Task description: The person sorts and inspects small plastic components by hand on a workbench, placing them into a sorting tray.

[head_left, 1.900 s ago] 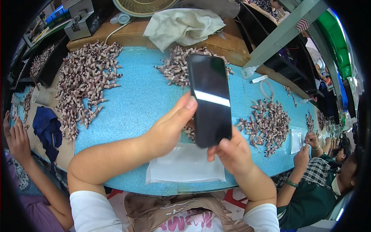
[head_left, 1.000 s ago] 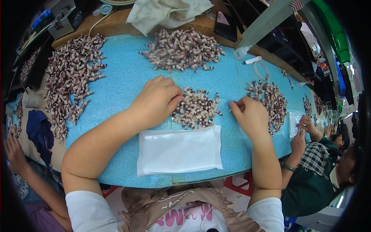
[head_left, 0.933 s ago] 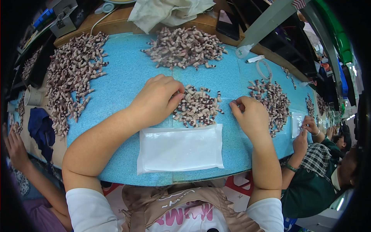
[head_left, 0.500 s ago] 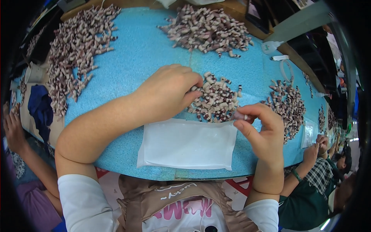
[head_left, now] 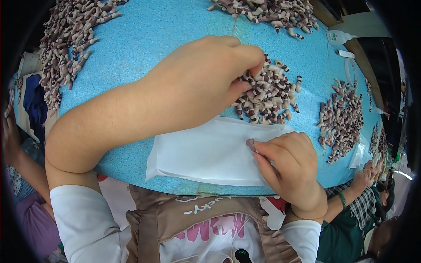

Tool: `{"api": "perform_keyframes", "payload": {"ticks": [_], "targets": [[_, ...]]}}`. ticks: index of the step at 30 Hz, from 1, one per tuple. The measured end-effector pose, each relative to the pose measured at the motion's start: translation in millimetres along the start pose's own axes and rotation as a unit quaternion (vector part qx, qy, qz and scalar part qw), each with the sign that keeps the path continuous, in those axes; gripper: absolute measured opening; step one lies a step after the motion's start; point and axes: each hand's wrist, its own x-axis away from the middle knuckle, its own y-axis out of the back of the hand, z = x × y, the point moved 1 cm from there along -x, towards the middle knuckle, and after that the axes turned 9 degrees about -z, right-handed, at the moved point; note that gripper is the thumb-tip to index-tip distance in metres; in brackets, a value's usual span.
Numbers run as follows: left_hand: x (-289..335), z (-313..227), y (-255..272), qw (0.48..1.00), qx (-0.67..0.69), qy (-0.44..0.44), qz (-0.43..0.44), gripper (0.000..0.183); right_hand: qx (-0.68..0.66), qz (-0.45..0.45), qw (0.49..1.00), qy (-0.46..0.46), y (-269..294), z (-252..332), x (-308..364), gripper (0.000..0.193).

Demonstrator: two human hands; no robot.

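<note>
My left hand reaches over the near pile of small striped tube-like pieces, cream with dark maroon bands. Its thumb and forefinger are curled closed around a small striped piece at the pile's left edge; the other fingers are tucked behind. My right hand pinches a small mauve piece between thumb and forefinger. The mauve piece is above the right part of a flat white wrapped pad, which lies on the blue table mat in front of me.
Larger heaps of striped pieces lie at the far left, the far middle and the right. A white squeeze bottle stands at the back right. Dark blue cloth lies at left. Co-workers sit on both sides.
My right hand has moved left and nearer to me, bringing the mauve piece from the pile's edge over the white pad. The left hand stays at the pile. The view has shifted.
</note>
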Motion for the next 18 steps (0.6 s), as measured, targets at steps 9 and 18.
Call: {"api": "perform_keyframes", "payload": {"ticks": [9,18], "targets": [[2,-9,5,0.996,-0.022,-0.069,-0.049,0.017,-0.155,0.045,0.985,-0.064,8,3,1,0.021],[3,-20,5,0.9,0.377,0.215,0.052,0.02,-0.483,-0.028,0.796,-0.363,17,2,6,0.017]]}}
